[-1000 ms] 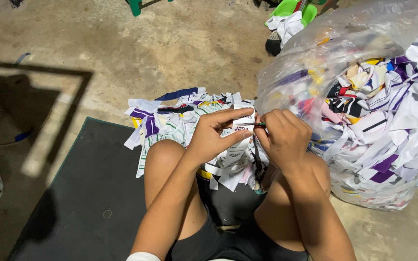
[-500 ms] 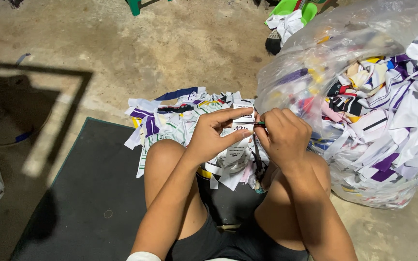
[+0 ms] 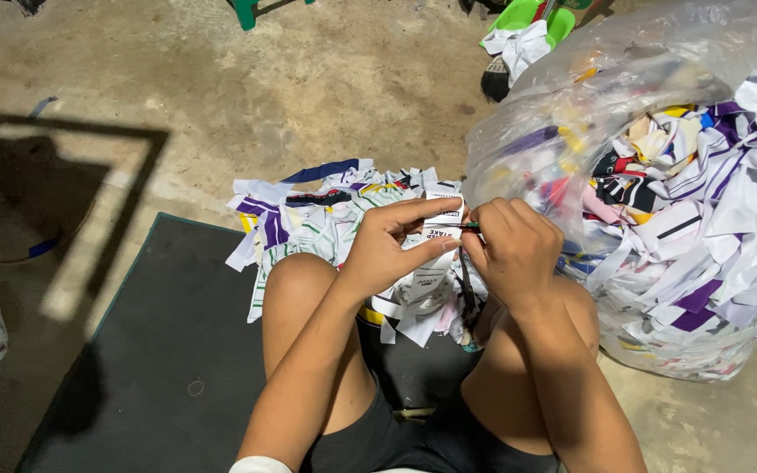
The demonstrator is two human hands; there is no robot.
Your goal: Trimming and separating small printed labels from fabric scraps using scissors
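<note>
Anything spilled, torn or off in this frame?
Nothing looks damaged. The fabric scraps lie in a loose heap on the concrete floor past the knees, beside the overfull clear plastic bag. The left hand and right hand pinch a white printed strip and a thin tool; type unclear.

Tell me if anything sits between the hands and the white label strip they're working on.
Nothing visible does. The left hand pinches the white label strip directly, and the right hand meets it with a thin dark tool.
</note>
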